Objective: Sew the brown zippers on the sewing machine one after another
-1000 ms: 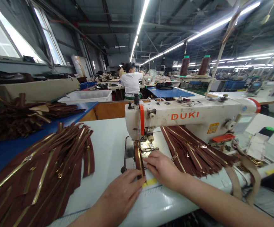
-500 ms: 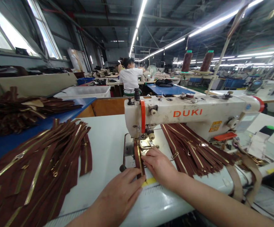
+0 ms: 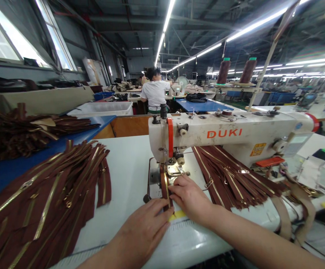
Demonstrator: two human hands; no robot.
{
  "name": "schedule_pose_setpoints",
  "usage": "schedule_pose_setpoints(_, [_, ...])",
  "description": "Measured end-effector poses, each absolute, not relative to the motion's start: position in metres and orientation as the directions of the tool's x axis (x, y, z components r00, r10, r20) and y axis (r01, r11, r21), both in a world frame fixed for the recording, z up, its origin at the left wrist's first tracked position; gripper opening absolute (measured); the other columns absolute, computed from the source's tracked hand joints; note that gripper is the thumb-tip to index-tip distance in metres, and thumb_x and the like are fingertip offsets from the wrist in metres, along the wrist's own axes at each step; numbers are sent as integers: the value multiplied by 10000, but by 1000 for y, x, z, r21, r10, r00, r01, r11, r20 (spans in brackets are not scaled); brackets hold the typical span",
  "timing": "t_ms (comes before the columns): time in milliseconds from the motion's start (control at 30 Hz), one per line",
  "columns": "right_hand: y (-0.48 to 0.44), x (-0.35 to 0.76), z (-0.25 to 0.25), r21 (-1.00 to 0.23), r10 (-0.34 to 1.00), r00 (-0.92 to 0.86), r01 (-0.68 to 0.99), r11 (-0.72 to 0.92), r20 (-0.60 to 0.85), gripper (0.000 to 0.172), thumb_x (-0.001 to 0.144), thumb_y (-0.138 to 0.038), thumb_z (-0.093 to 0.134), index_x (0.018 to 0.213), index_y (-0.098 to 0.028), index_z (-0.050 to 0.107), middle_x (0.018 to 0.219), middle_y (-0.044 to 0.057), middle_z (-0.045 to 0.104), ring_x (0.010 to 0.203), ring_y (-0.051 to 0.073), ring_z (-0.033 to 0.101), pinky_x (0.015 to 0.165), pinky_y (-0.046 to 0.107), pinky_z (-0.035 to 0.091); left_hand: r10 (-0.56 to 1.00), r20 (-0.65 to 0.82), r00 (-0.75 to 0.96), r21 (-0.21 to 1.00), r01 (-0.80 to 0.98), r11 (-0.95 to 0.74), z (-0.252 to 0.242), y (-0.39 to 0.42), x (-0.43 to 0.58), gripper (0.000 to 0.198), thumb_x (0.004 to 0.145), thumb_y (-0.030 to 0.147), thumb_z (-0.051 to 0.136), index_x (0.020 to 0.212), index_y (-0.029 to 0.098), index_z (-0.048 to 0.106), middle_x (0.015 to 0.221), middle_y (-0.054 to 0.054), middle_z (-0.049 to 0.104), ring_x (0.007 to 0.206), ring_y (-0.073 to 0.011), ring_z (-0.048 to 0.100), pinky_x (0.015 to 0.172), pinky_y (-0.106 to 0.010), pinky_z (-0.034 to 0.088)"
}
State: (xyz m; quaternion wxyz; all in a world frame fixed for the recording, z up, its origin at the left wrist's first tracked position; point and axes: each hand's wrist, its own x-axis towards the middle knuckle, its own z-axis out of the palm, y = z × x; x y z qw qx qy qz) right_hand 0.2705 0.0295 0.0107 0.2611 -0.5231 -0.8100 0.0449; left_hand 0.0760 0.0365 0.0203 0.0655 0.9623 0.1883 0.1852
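A brown zipper (image 3: 166, 188) with gold teeth lies lengthwise under the presser foot of a white sewing machine (image 3: 192, 130). At its near end, my left hand (image 3: 144, 226) is closed on the tape, fingertips pressed together over it. My right hand (image 3: 189, 196) pinches the zipper's right edge a little closer to the needle; its other fingers are curled. A lit metal guide (image 3: 175, 172) sits beside the needle, just beyond my right fingers. The zipper's lower end is partly hidden by my left fingers.
Loose brown zippers (image 3: 64, 201) are heaped on the left, with another bundle (image 3: 232, 175) beneath the machine arm. More zippers (image 3: 19, 130) lie on a blue surface. Thread cones (image 3: 223, 71) stand behind the machine. A person in a white shirt (image 3: 155, 93) sits ahead.
The whole view has shifted slightly to the right. Both hands keep their places on the zipper, and any feed of the zipper is too small to make out.
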Motion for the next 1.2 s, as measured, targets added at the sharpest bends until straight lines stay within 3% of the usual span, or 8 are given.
schedule_pose_setpoints(300, [32, 271, 10, -297, 876, -316, 852, 430, 364, 71, 844, -159, 613, 877, -145, 675, 854, 64, 598, 870, 213, 499, 797, 328, 421, 414, 293, 862, 236, 355, -905, 18, 40, 75, 314, 909, 143, 462, 1198, 221, 556, 1178, -67, 582, 1079, -213, 551, 946, -383, 497])
schedule_pose_setpoints(800, [51, 272, 17, -177, 884, -354, 891, 418, 306, 107, 874, -205, 588, 810, -160, 661, 845, 50, 609, 875, 204, 496, 809, 318, 392, 383, 359, 851, 142, 356, -924, 17, 60, 80, 276, 938, 178, 400, 1135, 173, 594, 1143, -91, 616, 1058, -219, 577, 932, -402, 503])
schedule_pose_setpoints(1200, [58, 274, 11, -191, 870, -344, 884, 427, 353, 168, 914, -187, 525, 847, -161, 676, 811, 50, 602, 832, 192, 485, 745, 295, 382, 443, 364, 819, 149, 419, -896, 16, 82, 88, 276, 924, 189, 418, 1141, 191, 588, 1166, -82, 616, 1080, -212, 576, 949, -393, 494])
